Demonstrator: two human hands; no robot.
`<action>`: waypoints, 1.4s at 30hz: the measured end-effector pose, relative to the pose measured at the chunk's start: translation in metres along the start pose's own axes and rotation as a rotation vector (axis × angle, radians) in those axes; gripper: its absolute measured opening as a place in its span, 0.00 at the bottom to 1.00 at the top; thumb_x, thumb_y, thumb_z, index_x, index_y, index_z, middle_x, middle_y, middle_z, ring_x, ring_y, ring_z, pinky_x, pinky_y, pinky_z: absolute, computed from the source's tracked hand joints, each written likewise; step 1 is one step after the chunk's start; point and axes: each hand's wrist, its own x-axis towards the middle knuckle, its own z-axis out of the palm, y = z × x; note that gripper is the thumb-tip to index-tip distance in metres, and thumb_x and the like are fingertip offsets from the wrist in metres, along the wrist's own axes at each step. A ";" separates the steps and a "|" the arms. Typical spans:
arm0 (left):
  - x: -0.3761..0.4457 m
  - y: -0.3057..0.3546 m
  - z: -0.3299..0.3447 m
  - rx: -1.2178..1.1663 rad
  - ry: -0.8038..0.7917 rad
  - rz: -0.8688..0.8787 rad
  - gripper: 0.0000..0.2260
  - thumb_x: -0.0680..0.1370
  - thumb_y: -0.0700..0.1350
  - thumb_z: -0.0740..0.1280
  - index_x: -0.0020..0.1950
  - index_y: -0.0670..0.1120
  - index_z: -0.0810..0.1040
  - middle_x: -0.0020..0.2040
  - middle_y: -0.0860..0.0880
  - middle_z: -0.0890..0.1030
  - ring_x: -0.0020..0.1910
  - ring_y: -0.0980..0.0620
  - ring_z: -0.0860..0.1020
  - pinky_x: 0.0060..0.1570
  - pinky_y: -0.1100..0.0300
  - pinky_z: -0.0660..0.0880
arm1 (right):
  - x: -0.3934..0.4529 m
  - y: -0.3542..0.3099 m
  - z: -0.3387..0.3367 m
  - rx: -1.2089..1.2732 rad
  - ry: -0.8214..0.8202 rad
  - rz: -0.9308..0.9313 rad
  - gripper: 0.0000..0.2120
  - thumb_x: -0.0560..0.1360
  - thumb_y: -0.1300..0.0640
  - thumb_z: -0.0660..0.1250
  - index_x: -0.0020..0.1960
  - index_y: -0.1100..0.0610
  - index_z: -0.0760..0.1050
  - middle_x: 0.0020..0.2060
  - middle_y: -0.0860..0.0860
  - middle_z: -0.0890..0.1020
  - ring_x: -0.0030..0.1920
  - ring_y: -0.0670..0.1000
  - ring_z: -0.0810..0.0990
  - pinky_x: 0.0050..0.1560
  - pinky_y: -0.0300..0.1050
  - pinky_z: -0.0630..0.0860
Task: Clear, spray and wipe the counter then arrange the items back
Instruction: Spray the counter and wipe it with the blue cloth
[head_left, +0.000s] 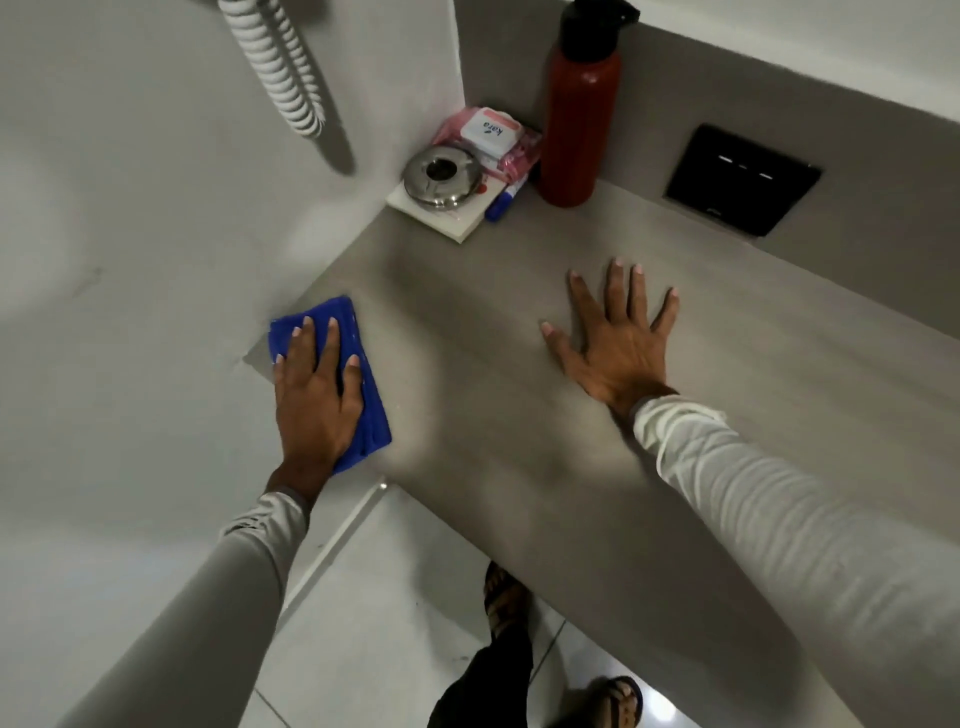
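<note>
Two hands are working our counter (701, 332): left hand (319, 395) pressing the blue cloth (363, 415) flat at the near-left edge, right hand (618, 343) splayed empty, while what are probably uncleared items (467, 166) are crowding the corner.

I see the grey stone-look surface (519, 338) as matt and smooth, with faint streaks in its finish. Under my left hand (317, 400) lies a blue folded cloth (369, 410), soft and ribbed in texture. At the far left corner of the surface, the round ashtray (440, 179) looks like polished metal, shiny and reflective, and it sits on a flat white matt slab (457, 221). The tall red bottle (576, 124) has a dull satin coat and a black plastic-looking cap. The pink wipes packet (511, 150) looks like glossy plastic film. The floor tiles (389, 597) are glossy.
</note>
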 end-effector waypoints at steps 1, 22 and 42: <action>-0.010 0.011 0.003 0.006 0.005 -0.037 0.25 0.83 0.52 0.53 0.79 0.44 0.59 0.80 0.40 0.58 0.80 0.41 0.55 0.77 0.40 0.53 | -0.001 0.002 -0.002 0.002 -0.019 -0.009 0.37 0.78 0.27 0.44 0.82 0.41 0.46 0.83 0.57 0.44 0.82 0.61 0.40 0.75 0.75 0.39; -0.254 0.284 0.067 0.024 -0.163 -0.012 0.27 0.84 0.52 0.52 0.80 0.41 0.55 0.80 0.39 0.55 0.80 0.42 0.54 0.76 0.46 0.53 | -0.055 0.084 -0.023 -0.076 -0.005 -0.095 0.37 0.78 0.28 0.45 0.82 0.44 0.44 0.83 0.58 0.44 0.82 0.61 0.41 0.75 0.76 0.40; 0.027 0.066 0.006 0.210 -0.216 0.402 0.27 0.83 0.56 0.49 0.81 0.48 0.52 0.81 0.45 0.55 0.80 0.45 0.55 0.77 0.42 0.58 | -0.021 0.010 0.019 -0.015 0.112 -0.135 0.38 0.77 0.29 0.46 0.82 0.44 0.51 0.82 0.60 0.51 0.82 0.63 0.48 0.74 0.76 0.43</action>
